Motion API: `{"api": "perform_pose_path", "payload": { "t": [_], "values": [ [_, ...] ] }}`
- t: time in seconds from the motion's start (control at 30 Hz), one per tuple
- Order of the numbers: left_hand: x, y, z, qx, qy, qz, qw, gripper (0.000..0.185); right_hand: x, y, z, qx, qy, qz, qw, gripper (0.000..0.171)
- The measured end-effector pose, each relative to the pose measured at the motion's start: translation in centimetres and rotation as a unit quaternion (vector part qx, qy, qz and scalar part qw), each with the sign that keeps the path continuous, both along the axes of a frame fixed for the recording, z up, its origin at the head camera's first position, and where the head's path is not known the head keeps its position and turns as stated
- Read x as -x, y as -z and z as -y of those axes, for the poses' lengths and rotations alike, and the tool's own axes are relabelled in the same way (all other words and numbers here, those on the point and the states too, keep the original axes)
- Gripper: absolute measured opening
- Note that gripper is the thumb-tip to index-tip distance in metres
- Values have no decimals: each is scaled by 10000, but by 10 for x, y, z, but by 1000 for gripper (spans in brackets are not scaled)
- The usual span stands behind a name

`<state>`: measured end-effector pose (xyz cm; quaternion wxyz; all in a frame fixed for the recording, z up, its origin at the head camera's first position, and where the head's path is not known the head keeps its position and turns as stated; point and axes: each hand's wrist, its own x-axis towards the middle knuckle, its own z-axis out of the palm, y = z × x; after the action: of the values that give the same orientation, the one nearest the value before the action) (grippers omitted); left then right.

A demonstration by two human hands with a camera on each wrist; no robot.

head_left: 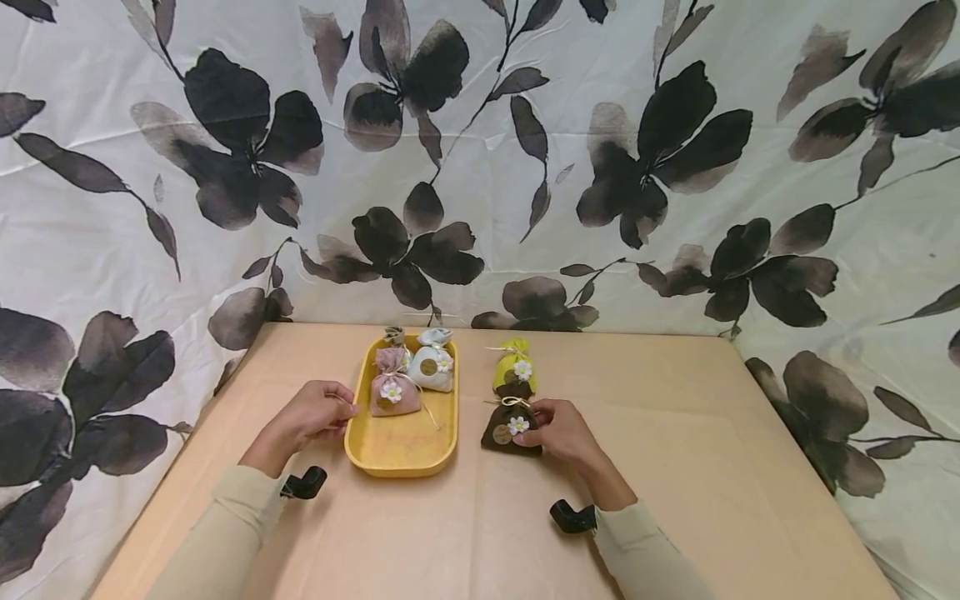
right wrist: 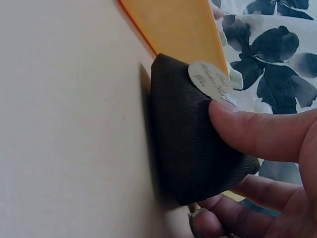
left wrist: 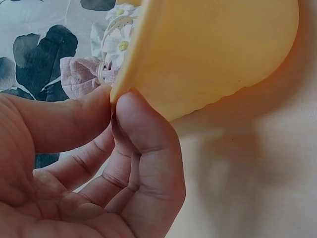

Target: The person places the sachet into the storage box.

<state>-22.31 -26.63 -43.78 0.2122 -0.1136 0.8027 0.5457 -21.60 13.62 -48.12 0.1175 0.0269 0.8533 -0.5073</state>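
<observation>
My left hand [head_left: 318, 412] pinches the left rim of a yellow tray [head_left: 397, 454] between thumb and forefinger, as the left wrist view shows up close. Inside the tray's far half sit a pink pouch [head_left: 395, 396] and a white pouch [head_left: 432, 371], both tied at the neck and bearing a daisy. Right of the tray, my right hand [head_left: 562, 429] grips a dark brown drawstring pouch [head_left: 495, 442] by its side. In the right wrist view the thumb presses beside the brown pouch's round label [right wrist: 209, 79]. Just behind it lies a yellow-green pouch [head_left: 512, 358], partly covered by the brown one.
A small olive pouch top [head_left: 394, 335] shows behind the pink pouch in the tray. The table [head_left: 675, 467] has a light tan cover. A white cloth with dark flowers [head_left: 525, 167] hangs along the table's far edge. Black wrist cameras [head_left: 573, 517] sit at both sleeves.
</observation>
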Motion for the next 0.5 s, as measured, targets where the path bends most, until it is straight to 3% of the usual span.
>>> {"api": "perform_pose_path", "payload": {
  "t": [0.5],
  "values": [
    [1,1,-4,66,-10,7,10000,23,1,-1,-4,168,209,-161,9995,55]
  ]
}}
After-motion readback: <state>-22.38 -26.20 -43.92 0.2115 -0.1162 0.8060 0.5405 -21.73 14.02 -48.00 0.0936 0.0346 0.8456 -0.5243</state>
